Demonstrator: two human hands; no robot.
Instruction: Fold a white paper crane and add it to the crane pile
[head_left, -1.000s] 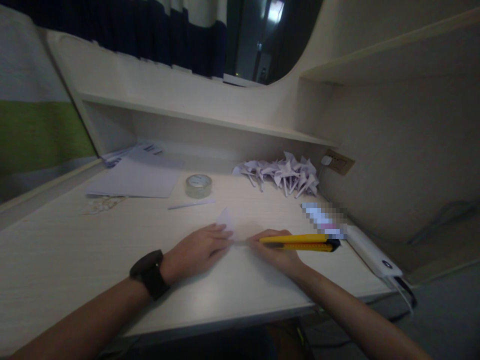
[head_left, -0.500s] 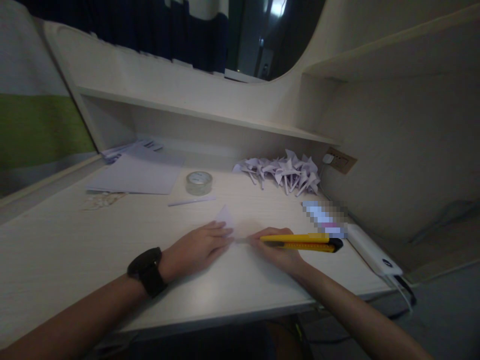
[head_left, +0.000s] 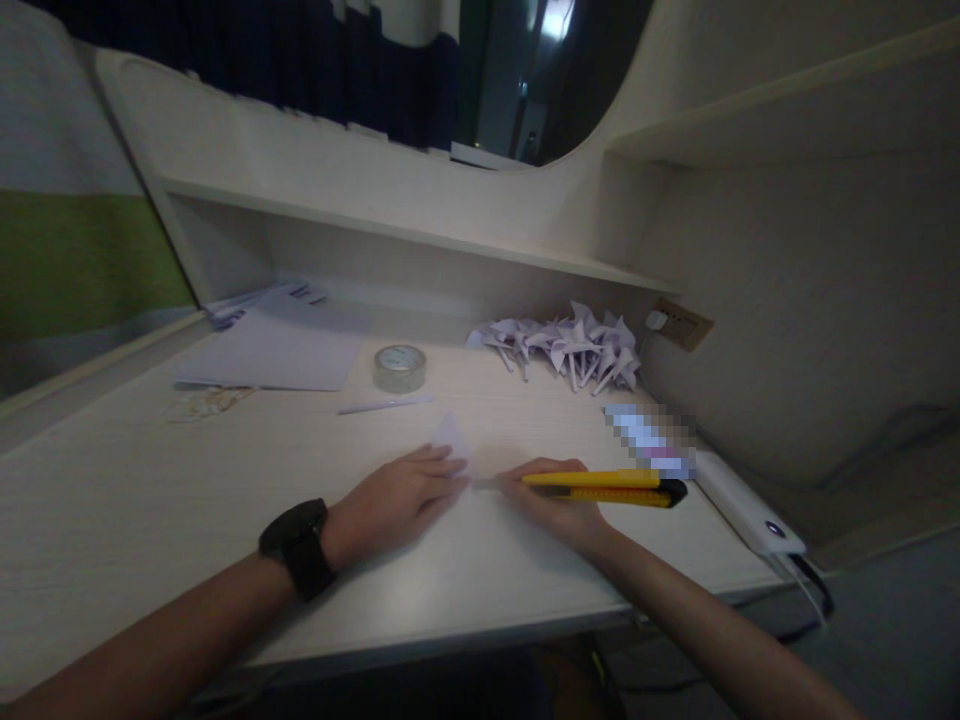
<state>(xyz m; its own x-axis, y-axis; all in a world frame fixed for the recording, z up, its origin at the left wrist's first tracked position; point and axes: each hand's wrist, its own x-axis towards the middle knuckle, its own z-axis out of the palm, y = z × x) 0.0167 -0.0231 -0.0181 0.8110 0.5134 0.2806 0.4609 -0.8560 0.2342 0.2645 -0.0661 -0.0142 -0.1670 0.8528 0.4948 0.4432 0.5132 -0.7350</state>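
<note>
My left hand (head_left: 405, 497), with a black watch on its wrist, lies flat with fingers stretched over a small folded white paper (head_left: 451, 436). The paper's pointed upper corner shows past the fingers, while the rest is covered. In my right hand (head_left: 556, 505) is a yellow utility knife (head_left: 607, 482), its black end pointing right. The knife's blade reaches left from my fingertips to the paper's edge; whether it touches the paper I cannot tell. Just beyond the paper lie a thin white paper stick (head_left: 386, 404) and a roll of clear tape (head_left: 400, 369).
Paper pinwheels (head_left: 574, 345) are heaped at the back right below the shelf (head_left: 420, 233). White paper sheets (head_left: 281, 345) lie at the back left. A pixelated phone-like object (head_left: 649, 440) and a white power strip (head_left: 742, 505) are by the right edge.
Both hands, the knife and the paper look almost the same as before. The whole view has shifted slightly.
</note>
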